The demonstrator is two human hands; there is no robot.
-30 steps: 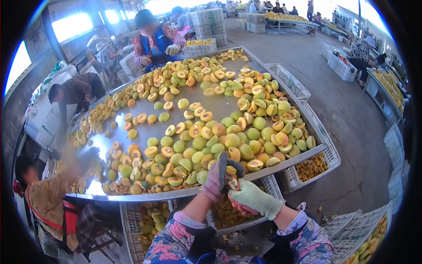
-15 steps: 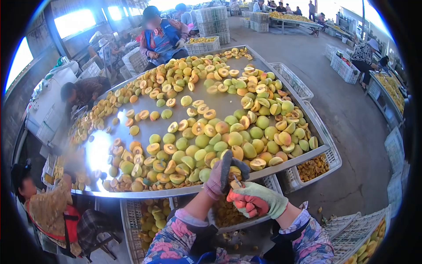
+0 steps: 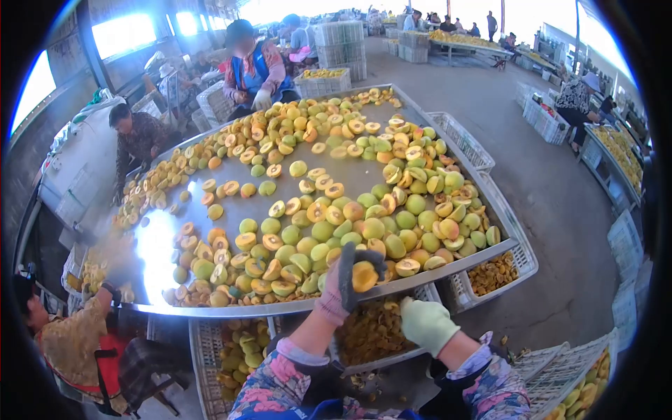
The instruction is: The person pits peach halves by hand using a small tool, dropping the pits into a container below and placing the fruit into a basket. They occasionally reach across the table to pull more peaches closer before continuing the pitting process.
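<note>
My left hand, in a pink and dark grey glove, is closed around a yellow peach half at the table's front edge, its cut face towards me. My right hand, in a pale green glove, is closed lower down to the right. A small light-brown end shows at its fingertips; the rest of this small hand tool is hidden in the fist. Whole and halved peaches cover much of the metal table. Below my hands is a crate of brownish peach scraps.
Another scrap crate stands under the right edge. A crate of peaches is below left, and tilted crates stand at lower right. People work around the table, one person close on the left. Concrete floor lies to the right.
My hands were together at the peach, the right holding a small metal-shafted tool against it. The right hand has moved down and right, apart from the left, which has turned the cut face into view.
</note>
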